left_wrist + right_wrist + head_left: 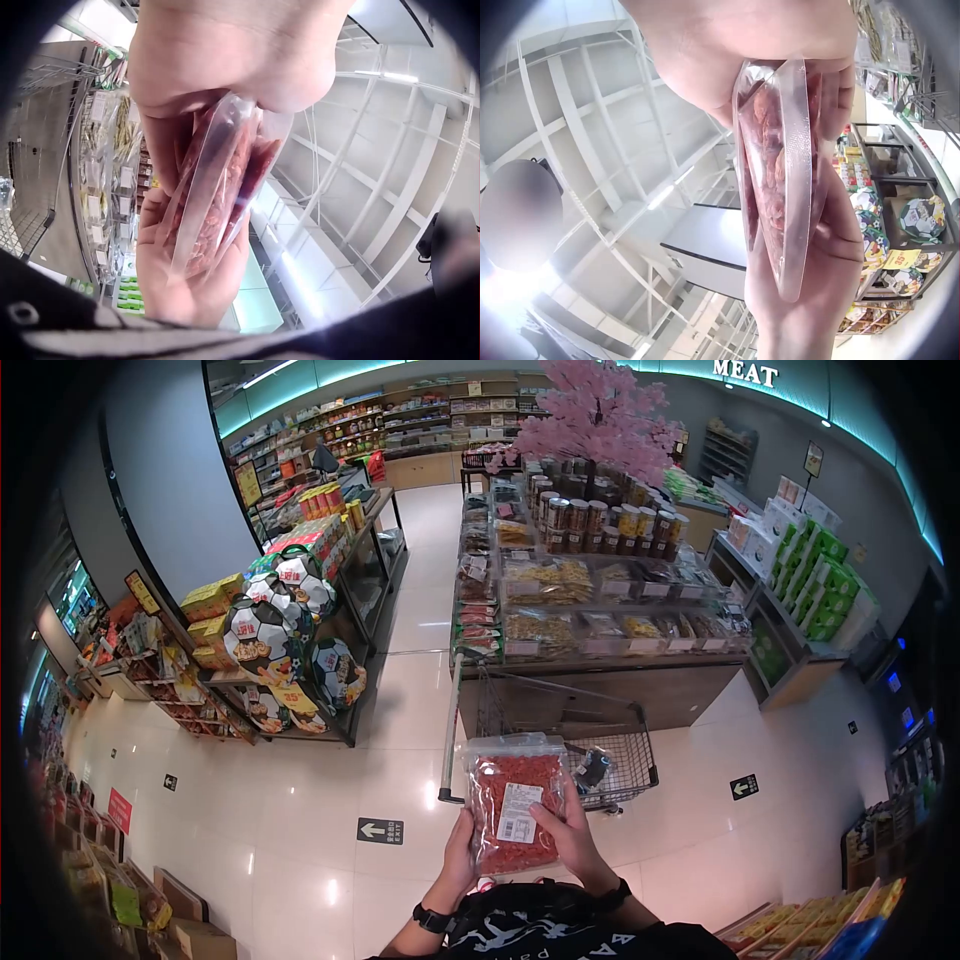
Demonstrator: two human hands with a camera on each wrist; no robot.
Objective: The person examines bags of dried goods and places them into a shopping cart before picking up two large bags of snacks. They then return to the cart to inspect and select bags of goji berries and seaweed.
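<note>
We are standing in a shop aisle with a clear bag of red dried fruit (516, 800) held upright in front of our chest, above the near end of a wire trolley (560, 745) and just short of the display bench (600, 680) stacked with packets. Our left hand (462, 850) has its grip curled round the bag's left edge, and our right hand (572, 838) pinches the right edge, thumb laid on the front beside the white label (518, 812). The wrist views show the same thing from below: the bag (214, 199) pressed between palms and fingers, its plastic smooth and bulging. We judge the chief risk to be a slip, since glossy film gives little purchase and the weight hangs below both grips; if either hand loosens, the bag could swing or drop past the trolley onto the tiled floor (300, 830). Squeezing harder carries its own hazard (the seam at the top looks thin, though we cannot tell how it is sealed), as pressure might split it and scatter the fruit. A small dark packet (592, 768) already lies in the trolley, so a careless drop could land on that. The trolley rim could also snag the film if lowered crookedly.
</note>
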